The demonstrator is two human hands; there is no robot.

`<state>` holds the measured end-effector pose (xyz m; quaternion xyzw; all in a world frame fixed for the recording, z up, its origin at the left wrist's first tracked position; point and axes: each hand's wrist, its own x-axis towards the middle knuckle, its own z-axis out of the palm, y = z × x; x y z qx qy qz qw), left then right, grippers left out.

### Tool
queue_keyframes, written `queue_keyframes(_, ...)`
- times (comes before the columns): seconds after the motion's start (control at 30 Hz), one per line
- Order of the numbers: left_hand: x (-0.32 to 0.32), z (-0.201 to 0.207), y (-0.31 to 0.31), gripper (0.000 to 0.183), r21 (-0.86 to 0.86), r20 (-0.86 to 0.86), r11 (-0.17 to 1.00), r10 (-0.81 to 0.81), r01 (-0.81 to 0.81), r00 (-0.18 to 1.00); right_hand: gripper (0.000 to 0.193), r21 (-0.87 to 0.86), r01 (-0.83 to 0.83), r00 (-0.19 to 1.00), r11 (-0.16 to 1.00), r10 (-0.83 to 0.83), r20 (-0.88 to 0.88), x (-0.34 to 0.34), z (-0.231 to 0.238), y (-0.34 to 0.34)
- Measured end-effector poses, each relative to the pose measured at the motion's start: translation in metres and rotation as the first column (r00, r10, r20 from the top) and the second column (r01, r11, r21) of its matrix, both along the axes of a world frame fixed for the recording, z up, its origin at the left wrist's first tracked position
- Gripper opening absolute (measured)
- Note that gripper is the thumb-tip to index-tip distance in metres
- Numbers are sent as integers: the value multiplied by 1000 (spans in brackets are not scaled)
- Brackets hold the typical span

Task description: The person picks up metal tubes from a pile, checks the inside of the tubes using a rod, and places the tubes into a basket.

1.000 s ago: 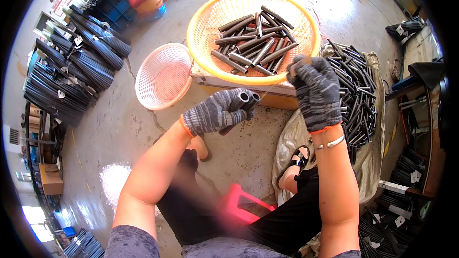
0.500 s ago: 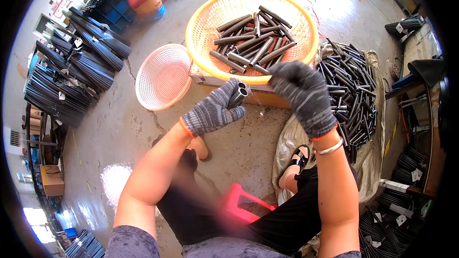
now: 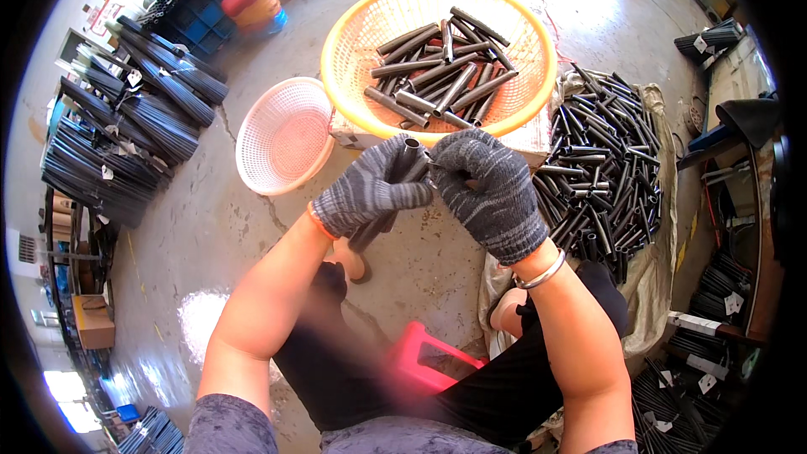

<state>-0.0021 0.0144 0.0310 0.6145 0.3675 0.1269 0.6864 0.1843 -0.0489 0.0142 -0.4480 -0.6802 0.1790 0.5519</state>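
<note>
The gloved left hand [image 3: 366,189] is curled closed around dark tubes [image 3: 368,233], held tilted between the yellow-rimmed basket [image 3: 525,42] and the person's knees. The gloved right hand [image 3: 487,193] has its fingers bent and drawn together just beside them; from where I stand, I cannot tell whether it grips anything. A loose heap of similar tubes [image 3: 601,160] lies on a pale sheet [image 3: 664,227] at right.
</note>
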Motion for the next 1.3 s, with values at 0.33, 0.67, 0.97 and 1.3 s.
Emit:
queue_keyframes(0.33,-9,-12,5,33,183,211,979,54,-93,976,16,-44,19,985,999,-27,-169,3,-1,5)
queue_keyframes(0.67,0,-19,3,34,480,29,874,75,-79,997,12,-190,56,988,980,-82,-128,-4,-3,-4)
queue_keyframes(0.97,20,-12,-9,26,935,27,350,86,-56,996,10,-131,137,983,982,-150,-101,-3,-4,-7)
queue_keyframes(1.3,20,-26,-13,30,944,-14,331,66,-9,998,7,-126,251,964,960,-260,-61,-10,-14,-5)
